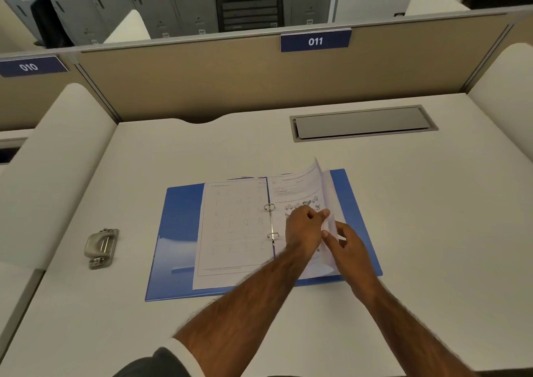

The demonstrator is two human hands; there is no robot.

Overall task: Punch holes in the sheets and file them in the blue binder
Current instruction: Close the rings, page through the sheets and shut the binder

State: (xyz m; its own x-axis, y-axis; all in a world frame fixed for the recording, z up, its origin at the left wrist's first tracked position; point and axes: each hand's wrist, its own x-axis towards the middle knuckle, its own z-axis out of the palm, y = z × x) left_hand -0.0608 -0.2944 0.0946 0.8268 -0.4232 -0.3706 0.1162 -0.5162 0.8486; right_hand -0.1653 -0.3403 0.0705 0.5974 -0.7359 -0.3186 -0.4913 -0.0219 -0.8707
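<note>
The blue binder [176,232] lies open on the white desk, its two metal rings [270,221] standing at the spine. A printed letter sheet [233,229] lies flat on the binder's left side. On the right side several sheets [302,186] are lifted and curl upward at their right edge. My left hand [302,226] pinches the raised edge of those sheets between thumb and fingers. My right hand [349,244] is just beside it, fingertips touching the same paper edge from the right. A grey metal hole punch [101,247] sits on the desk to the left of the binder, apart from both hands.
A grey cable hatch [363,123] is set into the desk at the back right. A beige partition [230,79] with a blue "011" label [315,41] closes the far side. White rounded dividers [57,160] flank the desk on both sides.
</note>
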